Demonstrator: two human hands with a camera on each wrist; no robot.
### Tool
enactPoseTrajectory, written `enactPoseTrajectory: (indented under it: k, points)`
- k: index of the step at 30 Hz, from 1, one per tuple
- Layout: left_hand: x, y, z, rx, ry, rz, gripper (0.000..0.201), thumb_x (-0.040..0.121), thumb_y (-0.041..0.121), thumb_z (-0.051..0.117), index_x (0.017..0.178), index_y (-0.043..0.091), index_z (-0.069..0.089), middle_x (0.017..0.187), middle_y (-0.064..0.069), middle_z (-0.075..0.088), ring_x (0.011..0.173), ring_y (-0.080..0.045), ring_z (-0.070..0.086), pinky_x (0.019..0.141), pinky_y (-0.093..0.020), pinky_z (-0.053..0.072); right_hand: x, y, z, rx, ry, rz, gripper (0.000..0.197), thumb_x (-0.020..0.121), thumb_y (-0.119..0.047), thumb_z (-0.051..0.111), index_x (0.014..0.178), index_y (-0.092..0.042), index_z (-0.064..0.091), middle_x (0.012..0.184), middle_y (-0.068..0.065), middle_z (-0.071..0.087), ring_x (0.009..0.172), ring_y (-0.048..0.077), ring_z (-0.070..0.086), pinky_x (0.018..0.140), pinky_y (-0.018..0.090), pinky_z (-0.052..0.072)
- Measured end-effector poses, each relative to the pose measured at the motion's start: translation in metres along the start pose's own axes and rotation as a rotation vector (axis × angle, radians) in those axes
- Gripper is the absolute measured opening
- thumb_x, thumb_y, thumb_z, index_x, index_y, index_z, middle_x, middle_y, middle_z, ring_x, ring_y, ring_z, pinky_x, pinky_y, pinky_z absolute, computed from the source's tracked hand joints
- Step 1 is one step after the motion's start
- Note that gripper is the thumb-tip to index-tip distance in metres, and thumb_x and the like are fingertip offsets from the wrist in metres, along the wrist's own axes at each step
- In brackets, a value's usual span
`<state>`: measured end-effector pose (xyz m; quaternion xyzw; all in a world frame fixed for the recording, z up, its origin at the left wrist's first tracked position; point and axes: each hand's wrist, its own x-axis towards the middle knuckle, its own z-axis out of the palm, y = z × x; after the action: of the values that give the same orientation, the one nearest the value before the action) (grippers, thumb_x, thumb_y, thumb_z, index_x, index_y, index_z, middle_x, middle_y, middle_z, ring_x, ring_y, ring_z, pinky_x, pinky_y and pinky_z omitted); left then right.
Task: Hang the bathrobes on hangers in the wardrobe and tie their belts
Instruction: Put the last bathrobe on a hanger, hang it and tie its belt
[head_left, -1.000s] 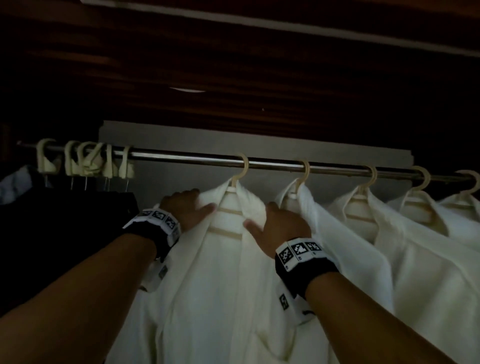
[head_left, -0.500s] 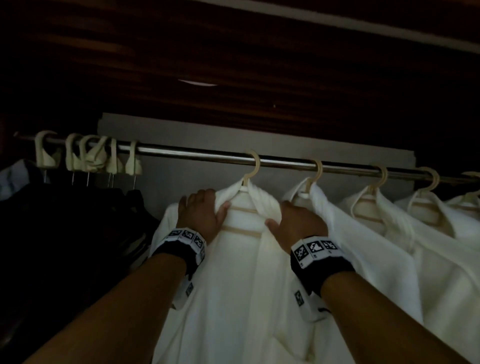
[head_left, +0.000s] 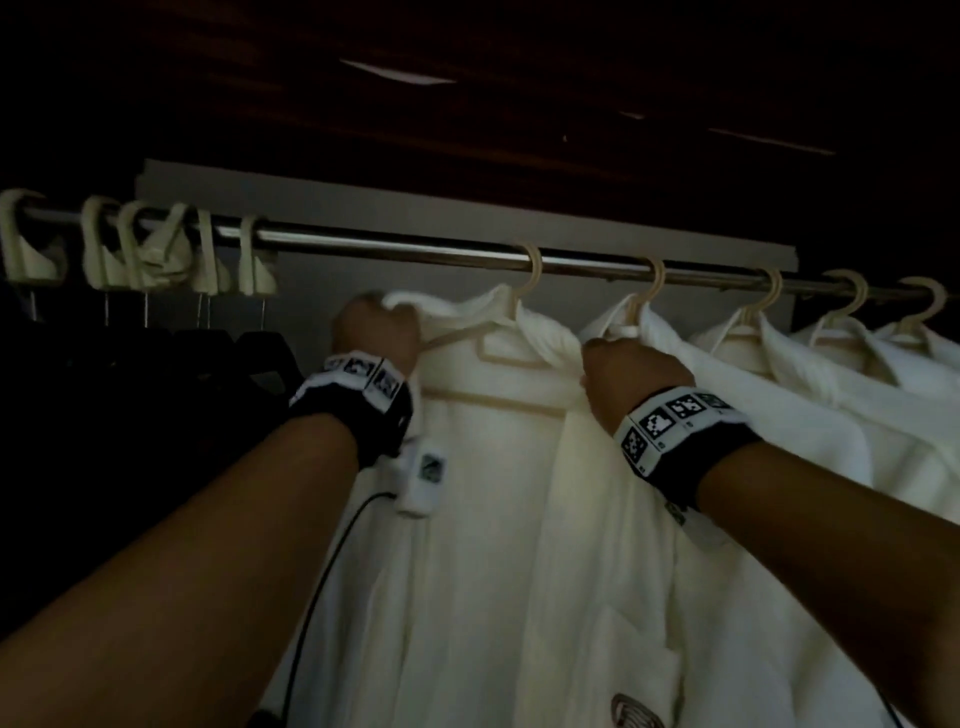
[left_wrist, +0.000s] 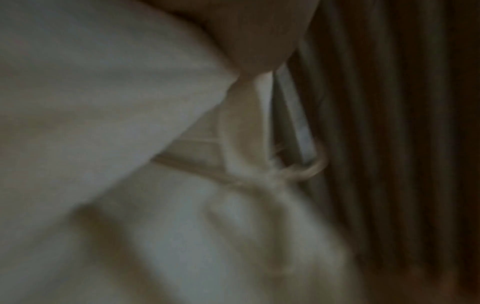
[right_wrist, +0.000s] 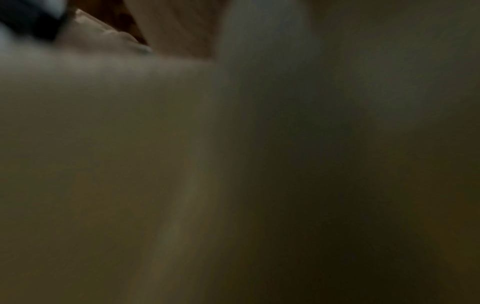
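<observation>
It is very dark. Only the white robes (head_left: 519, 519) look a little bright. Both wrist pictures are fuzzy, and the right one is mostly blur.

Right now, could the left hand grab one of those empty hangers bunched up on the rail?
Probably yes, but not at once. The empty hangers hang on the rail just to its left with nothing between. The left hand is busy gripping the bathrobe shoulder, so it must let go first.

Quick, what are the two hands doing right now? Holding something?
Left hand: grips the left shoulder of the front bathrobe.
Right hand: grips that bathrobe's right collar edge.
</observation>
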<state>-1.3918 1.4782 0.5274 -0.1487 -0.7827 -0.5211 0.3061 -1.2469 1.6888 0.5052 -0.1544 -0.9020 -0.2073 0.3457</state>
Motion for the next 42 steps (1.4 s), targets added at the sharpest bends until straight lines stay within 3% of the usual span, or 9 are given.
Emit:
enactPoseTrajectory:
  k: [6, 11, 15, 19, 24, 28, 33, 38, 42]
  points:
    - [-0.056, 0.015, 0.04, 0.259, -0.848, 0.119, 0.058, 0.08, 0.063, 0.059, 0.108, 0.013, 0.064, 0.105, -0.011, 0.068, 0.091, -0.026, 0.067, 0.073, -0.031, 0.056, -0.006, 0.001, -0.01, 0.06, -0.064, 0.032, 0.033, 0.097, -0.039, 0.048, 0.115, -0.012, 0.054, 0.113, 0.009, 0.063, 0.099, 0.025, 0.062, 0.066, 0.028, 0.039]
    - [-0.062, -0.031, 0.035, -0.062, -0.266, 0.123, 0.059, 0.092, 0.064, 0.033, 0.068, 0.015, 0.056, 0.073, 0.0, 0.061, 0.074, -0.023, 0.061, 0.067, -0.028, 0.046, -0.025, 0.002, 0.005, 0.074, -0.023, 0.082, 0.089, 0.083, -0.077, 0.038, 0.141, -0.011, 0.03, 0.124, 0.012, 0.058, 0.103, 0.028, 0.06, 0.075, 0.033, 0.045]
    - [-0.121, -0.095, 0.054, -0.18, -0.536, 0.16, 0.039, 0.089, 0.063, 0.043, 0.087, 0.024, 0.05, 0.083, 0.011, 0.057, 0.076, -0.01, 0.057, 0.067, -0.023, 0.042, -0.06, -0.015, 0.047, 0.131, 0.197, 0.175, 0.105, 0.076, -0.08, 0.041, 0.151, -0.011, 0.014, 0.144, 0.019, 0.033, 0.125, 0.037, 0.038, 0.105, 0.053, 0.028]
    - [-0.211, -0.192, 0.079, -0.069, -0.742, 0.008, 0.076, 0.082, 0.078, 0.032, 0.132, 0.024, 0.051, 0.129, 0.003, 0.058, 0.117, -0.018, 0.056, 0.098, -0.024, 0.04, -0.127, -0.056, 0.1, 0.26, 0.131, 0.145, 0.101, 0.084, -0.067, 0.045, 0.154, -0.018, -0.008, 0.159, 0.015, -0.019, 0.146, 0.033, -0.016, 0.114, 0.055, -0.015]
    - [-0.294, -0.297, 0.081, -0.067, -0.745, -0.611, 0.041, 0.097, 0.051, 0.041, 0.107, 0.023, 0.069, 0.129, -0.01, 0.058, 0.112, -0.028, 0.055, 0.097, -0.029, 0.04, -0.261, -0.111, 0.18, 0.319, -0.326, 0.108, 0.104, 0.08, -0.054, 0.062, 0.153, -0.03, -0.008, 0.153, 0.012, -0.035, 0.144, 0.03, -0.025, 0.116, 0.054, -0.004]
    - [-0.289, -0.337, 0.084, 0.107, -0.604, -0.46, 0.058, 0.089, 0.039, 0.062, 0.136, 0.01, 0.045, 0.136, -0.013, 0.052, 0.121, -0.031, 0.052, 0.101, -0.035, 0.041, -0.323, -0.128, 0.204, 0.391, -0.485, 0.233, 0.109, 0.078, -0.052, 0.065, 0.153, -0.029, -0.01, 0.153, 0.011, -0.036, 0.145, 0.032, -0.023, 0.116, 0.057, 0.017]
    - [-0.243, -0.316, 0.106, -0.146, -0.555, -0.529, 0.114, 0.072, 0.047, 0.078, 0.15, 0.034, -0.004, 0.155, -0.002, 0.024, 0.134, -0.024, 0.036, 0.11, -0.041, 0.035, -0.35, -0.14, 0.208, 0.515, -0.587, 0.302, 0.118, 0.076, -0.062, 0.062, 0.151, -0.024, -0.02, 0.148, 0.01, -0.045, 0.14, 0.031, -0.031, 0.116, 0.053, 0.008]
    - [-0.243, -0.314, 0.116, 0.19, -0.921, -0.423, 0.046, 0.094, 0.022, 0.058, 0.134, 0.002, 0.047, 0.133, -0.015, 0.052, 0.115, -0.035, 0.053, 0.098, -0.039, 0.045, -0.368, -0.167, 0.196, 0.749, -0.561, 0.473, 0.128, 0.066, -0.068, 0.068, 0.149, -0.026, -0.02, 0.157, 0.01, -0.014, 0.144, 0.03, 0.001, 0.117, 0.046, 0.017]
    - [-0.309, -0.292, 0.089, 0.109, -0.857, -0.394, 0.048, 0.086, 0.032, 0.065, 0.13, 0.019, 0.049, 0.119, -0.005, 0.059, 0.103, -0.025, 0.06, 0.086, -0.033, 0.05, -0.377, -0.191, 0.195, 0.969, -0.608, 0.608, 0.149, 0.053, -0.069, 0.078, 0.14, -0.034, -0.038, 0.157, 0.006, -0.016, 0.146, 0.026, -0.001, 0.118, 0.047, 0.018]
